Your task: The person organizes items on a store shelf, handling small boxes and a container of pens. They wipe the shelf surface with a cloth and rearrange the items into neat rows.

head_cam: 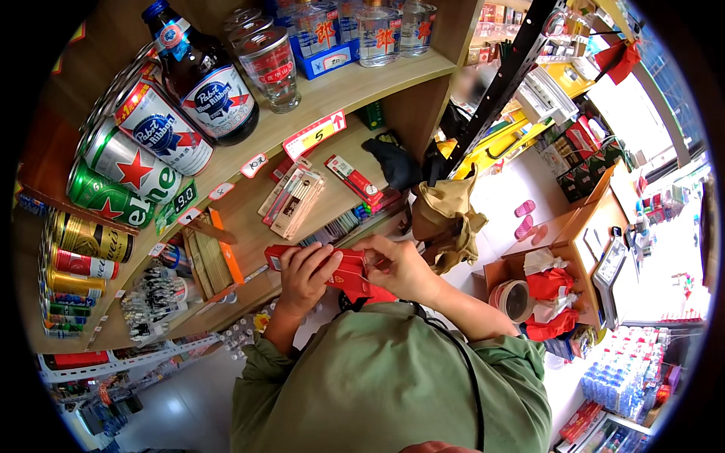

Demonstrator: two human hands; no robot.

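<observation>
In front of my chest, my left hand (306, 277) grips the left part of a small red cardboard box (345, 270), its fingers lying over the top. At the box's right end is my right hand (405, 269), thumb and forefinger pinching close to what looks like an end flap; the exact contact is partly hidden. Just beyond the box, the wooden shelf holds a pale packet of pencils or pens (291, 201) and a red and white packet (355, 180). Markers with coloured caps (368, 208) stand at a lower level.
A shelf edge (362, 93) with beer cans, a brown Pabst Blue Ribbon bottle (207, 85) and clear liquor bottles (378, 37) runs above. An open orange box (218, 255) sits left. To the right are a tan bag (447, 215), a black metal post (493, 90) and a bin (512, 300).
</observation>
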